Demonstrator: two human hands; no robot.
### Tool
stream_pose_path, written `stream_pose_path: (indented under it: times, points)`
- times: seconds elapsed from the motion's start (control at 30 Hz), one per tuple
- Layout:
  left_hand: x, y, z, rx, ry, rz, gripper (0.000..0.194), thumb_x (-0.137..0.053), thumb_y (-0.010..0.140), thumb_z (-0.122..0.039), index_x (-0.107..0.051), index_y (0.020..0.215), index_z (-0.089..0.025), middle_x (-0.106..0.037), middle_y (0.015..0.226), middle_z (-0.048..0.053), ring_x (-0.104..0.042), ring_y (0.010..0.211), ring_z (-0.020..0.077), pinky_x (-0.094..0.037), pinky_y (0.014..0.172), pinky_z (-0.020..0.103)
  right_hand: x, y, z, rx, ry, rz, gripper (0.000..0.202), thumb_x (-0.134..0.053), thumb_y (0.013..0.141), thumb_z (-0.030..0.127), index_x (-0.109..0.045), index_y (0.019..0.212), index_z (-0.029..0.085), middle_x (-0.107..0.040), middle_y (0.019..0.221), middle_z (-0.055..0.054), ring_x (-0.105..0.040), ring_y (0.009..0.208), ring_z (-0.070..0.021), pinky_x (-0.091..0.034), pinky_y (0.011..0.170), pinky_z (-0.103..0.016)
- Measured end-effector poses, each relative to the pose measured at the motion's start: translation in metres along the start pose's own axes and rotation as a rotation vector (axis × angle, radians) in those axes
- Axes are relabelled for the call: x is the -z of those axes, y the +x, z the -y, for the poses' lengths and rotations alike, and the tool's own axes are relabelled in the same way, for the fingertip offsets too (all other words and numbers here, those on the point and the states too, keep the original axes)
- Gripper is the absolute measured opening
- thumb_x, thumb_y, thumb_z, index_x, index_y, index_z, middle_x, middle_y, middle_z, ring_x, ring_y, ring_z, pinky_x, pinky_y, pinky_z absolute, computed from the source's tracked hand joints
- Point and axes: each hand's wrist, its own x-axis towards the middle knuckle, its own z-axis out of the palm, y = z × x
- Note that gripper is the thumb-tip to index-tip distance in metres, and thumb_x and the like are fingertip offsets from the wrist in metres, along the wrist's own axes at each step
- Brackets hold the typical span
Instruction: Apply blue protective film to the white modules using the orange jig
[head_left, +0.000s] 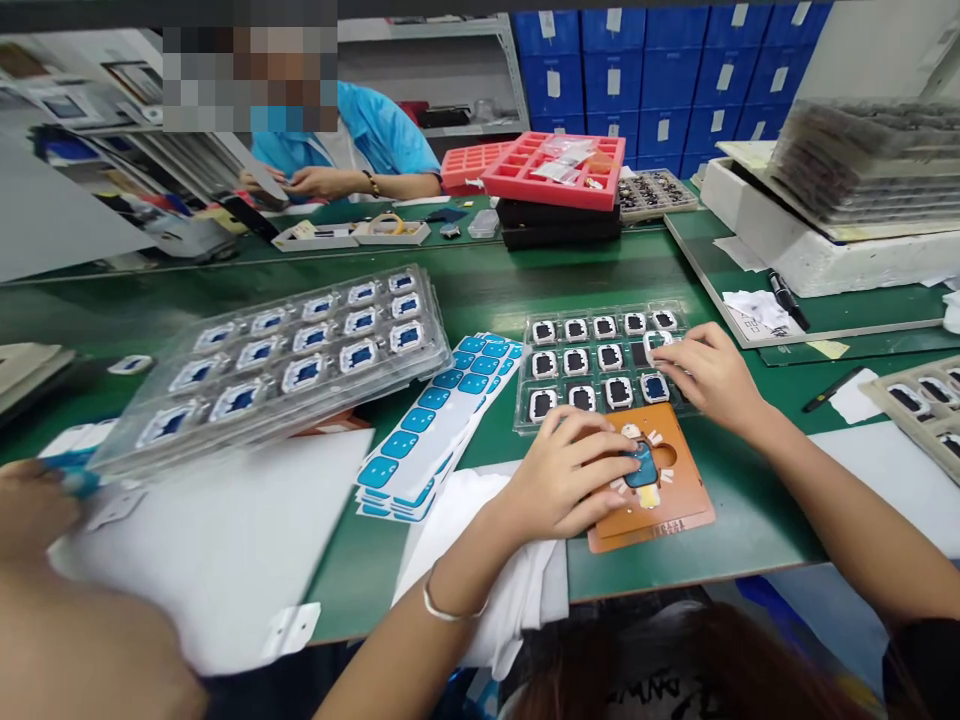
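A: Right, the left hand [566, 478] is pressing down on the orange fixture plate [660, 500], fingers curled over a small blue-faced part [643, 468] that is sitting in the plate's cut-out

B: Looks like the plate is keeping that part from sliding, which would be why the hand is bearing down on it rather than lifting it. What is the right hand [709, 375] doing?

A: It is reaching into the clear tray [600, 365] just behind the plate, fingers bent, tips landing on the right-hand pockets. Whether it is pinching a piece or only touching, I cannot tell

B: That tray is lying close so both hands are working without stretching. And the blue sticker sheets [439, 420]?

A: They are fanning out left of the tray, near the left wrist. Beside them a stack of blister trays [277, 360] is resting tilted on white paper [225, 540]

B: Any writing?

A: Nothing readable; the white tags on the blue bins [637, 80] are too small. Across the bench a co-worker in blue [360, 150] is handling something near the red tray [559, 170]
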Motion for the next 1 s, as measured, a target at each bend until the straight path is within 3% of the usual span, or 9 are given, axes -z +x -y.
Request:
stream_pose_path:
  times: [0.07,0.2,0.33,0.53,0.6,0.7,0.83,0.9,1.0]
  points:
    - [0.0,0.0,0.0,-0.002,-0.034,0.022,0.035,-0.037,0.102,-0.04,-0.065,0.108,-0.02,-0.072,0.113,0.006,-0.054,0.108,0.025,-0.034,0.093,0.044,0.016,-0.002,0.016,-0.049,0.226,0.005,0.017,-0.056,0.099,0.021,-0.066,0.112,0.021,-0.072,0.099,-0.005,-0.059,0.089,-0.0214,-0.049,0.077,-0.034]
    - [-0.001,0.001,-0.001,0.019,-0.064,0.036,0.036,-0.038,0.102,-0.043,-0.066,0.106,-0.02,-0.072,0.11,0.006,-0.053,0.106,0.0248,-0.032,0.092,0.044,0.04,-0.006,0.038,0.014,0.535,0.229,0.024,-0.051,0.101,0.018,-0.063,0.121,0.023,-0.069,0.104,-0.004,-0.064,0.091,-0.0162,-0.051,0.08,-0.028]
    - [-0.001,0.002,-0.001,0.025,-0.066,0.044,0.038,-0.036,0.102,-0.044,-0.065,0.107,-0.021,-0.072,0.11,0.006,-0.053,0.105,0.0243,-0.031,0.09,0.043,0.048,-0.007,0.044,0.043,0.577,0.31,0.018,-0.054,0.1,0.022,-0.066,0.114,0.019,-0.07,0.096,-0.005,-0.065,0.082,-0.0141,-0.049,0.073,-0.024]
    - [0.0,0.0,-0.001,0.021,-0.012,0.041,0.034,-0.041,0.101,-0.044,-0.064,0.108,-0.02,-0.072,0.11,0.005,-0.052,0.103,0.0241,-0.03,0.088,0.042,0.05,-0.005,0.036,-0.094,0.545,0.532,0.022,-0.058,0.098,0.034,-0.069,0.091,0.017,-0.057,0.056,0.004,-0.05,0.049,-0.0087,-0.034,0.049,-0.021]
    - [0.0,-0.001,0.0,0.011,-0.004,0.054,0.033,-0.042,0.1,-0.044,-0.064,0.109,-0.02,-0.071,0.111,0.005,-0.051,0.104,0.0243,-0.03,0.088,0.042,0.05,-0.004,0.033,-0.08,0.572,0.572,0.024,-0.059,0.098,0.038,-0.07,0.093,0.017,-0.06,0.062,0.003,-0.05,0.051,-0.0086,-0.035,0.05,-0.022]
    - [0.0,-0.002,0.0,0.004,-0.01,0.06,0.033,-0.044,0.1,-0.044,-0.064,0.11,-0.019,-0.071,0.112,0.006,-0.051,0.104,0.0244,-0.03,0.089,0.042,0.051,-0.004,0.027,-0.044,0.563,0.487,0.027,-0.062,0.095,0.041,-0.071,0.107,0.019,-0.067,0.087,-0.004,-0.057,0.066,-0.0119,-0.043,0.058,-0.023]
    - [0.0,-0.001,-0.001,0.012,-0.032,0.052,0.03,-0.047,0.099,-0.043,-0.065,0.109,-0.02,-0.072,0.111,0.005,-0.052,0.105,0.0245,-0.03,0.088,0.042,0.048,-0.006,0.017,0.012,0.52,0.396,0.023,-0.063,0.094,0.037,-0.072,0.107,0.02,-0.064,0.122,-0.01,-0.061,0.109,-0.0225,-0.049,0.09,-0.036]
    - [0.001,-0.001,-0.001,0.024,-0.039,0.059,0.029,-0.05,0.097,-0.043,-0.066,0.108,-0.022,-0.072,0.11,0.005,-0.052,0.105,0.0245,-0.03,0.089,0.042,0.047,-0.006,0.013,0.037,0.534,0.423,0.022,-0.064,0.094,0.037,-0.072,0.105,0.021,-0.065,0.126,-0.008,-0.061,0.112,-0.0233,-0.046,0.097,-0.041]
    - [0.002,0.0,-0.001,0.032,-0.036,0.06,0.026,-0.055,0.095,-0.043,-0.067,0.109,-0.024,-0.073,0.109,0.003,-0.053,0.105,0.0243,-0.031,0.089,0.041,0.046,-0.006,0.011,0.054,0.529,0.442,0.023,-0.065,0.093,0.039,-0.072,0.106,0.022,-0.067,0.123,-0.007,-0.062,0.105,-0.0231,-0.047,0.093,-0.044]
